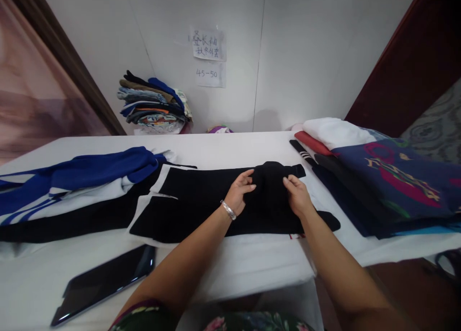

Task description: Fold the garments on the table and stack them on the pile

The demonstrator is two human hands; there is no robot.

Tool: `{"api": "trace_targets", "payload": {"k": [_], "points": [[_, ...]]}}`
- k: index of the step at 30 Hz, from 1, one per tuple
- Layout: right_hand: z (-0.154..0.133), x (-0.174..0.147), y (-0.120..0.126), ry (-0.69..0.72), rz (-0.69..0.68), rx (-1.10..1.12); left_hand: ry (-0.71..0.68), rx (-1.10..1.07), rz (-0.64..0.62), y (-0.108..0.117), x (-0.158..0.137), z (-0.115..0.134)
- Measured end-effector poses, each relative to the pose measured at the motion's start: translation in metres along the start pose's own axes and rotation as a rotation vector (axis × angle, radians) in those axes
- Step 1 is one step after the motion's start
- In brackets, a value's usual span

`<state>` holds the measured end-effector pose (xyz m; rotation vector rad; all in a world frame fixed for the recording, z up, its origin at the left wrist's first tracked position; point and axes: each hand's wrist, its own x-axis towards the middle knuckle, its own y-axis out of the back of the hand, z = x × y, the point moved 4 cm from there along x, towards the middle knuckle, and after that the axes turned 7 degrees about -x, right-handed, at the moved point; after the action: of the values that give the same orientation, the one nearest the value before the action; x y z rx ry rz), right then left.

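A black garment [201,187] with white trim at its left end lies spread across the white table in front of me. My left hand [240,192], wearing a silver bracelet [228,210], is at the middle of the garment, its fingers curled on the cloth. To its right, my right hand [298,195] pinches a raised fold [272,177] of the same garment between thumb and fingers. The fold bulges up between the two hands. Some of the fingertips are hidden in the black cloth.
Blue and white clothing [108,177] lies loose at the left. A pile of folded clothes [154,105] stands at the back left, another pile [396,177] at the right. A dark, glossy flat object [104,283] rests on the white table [223,151]. Handwritten paper signs [209,45] hang on the wall.
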<state>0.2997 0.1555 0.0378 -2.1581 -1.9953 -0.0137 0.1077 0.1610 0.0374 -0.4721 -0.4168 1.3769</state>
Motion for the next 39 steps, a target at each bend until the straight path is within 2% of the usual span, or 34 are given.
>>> {"api": "trace_targets", "payload": {"k": [3,5,8,11,15,18,21,24,26,28,33,36,39], "points": [[-0.006,0.001,0.012,0.031,0.079,0.062,-0.128,0.223,0.131,0.012,0.006,0.008],[-0.010,0.001,0.017,0.047,0.114,0.083,-0.238,0.475,0.153,0.013,0.005,0.015],[-0.013,0.001,0.022,0.064,0.147,0.131,-0.473,0.893,0.153,0.002,-0.007,0.029],[-0.016,0.000,0.026,0.104,0.167,0.131,-0.637,1.161,0.133,-0.013,-0.021,0.040],[-0.020,0.000,0.031,0.187,0.186,0.004,-0.698,1.397,0.077,-0.028,-0.031,0.043],[-0.021,-0.001,0.031,0.206,0.190,-0.008,-0.606,1.463,0.005,-0.031,-0.029,0.034],[-0.020,-0.001,0.028,0.196,0.151,-0.027,-0.393,1.301,-0.130,-0.030,-0.026,0.016],[-0.019,-0.002,0.023,0.209,0.091,-0.076,-0.151,0.895,-0.264,-0.032,-0.026,-0.004],[-0.018,-0.004,0.019,0.233,0.060,-0.103,-0.021,0.613,-0.304,-0.035,-0.026,-0.015],[-0.019,-0.007,0.010,0.262,-0.024,-0.155,0.057,0.385,-0.293,-0.037,-0.024,-0.020],[-0.025,-0.022,-0.024,0.324,-0.388,-0.377,0.210,-0.020,-0.260,-0.033,-0.017,-0.021],[-0.027,-0.027,-0.034,0.379,-0.445,-0.443,0.332,-0.123,-0.259,-0.026,-0.016,-0.023],[-0.025,-0.027,-0.033,0.414,-0.402,-0.468,0.379,-0.196,-0.235,-0.019,-0.015,-0.023]]}}
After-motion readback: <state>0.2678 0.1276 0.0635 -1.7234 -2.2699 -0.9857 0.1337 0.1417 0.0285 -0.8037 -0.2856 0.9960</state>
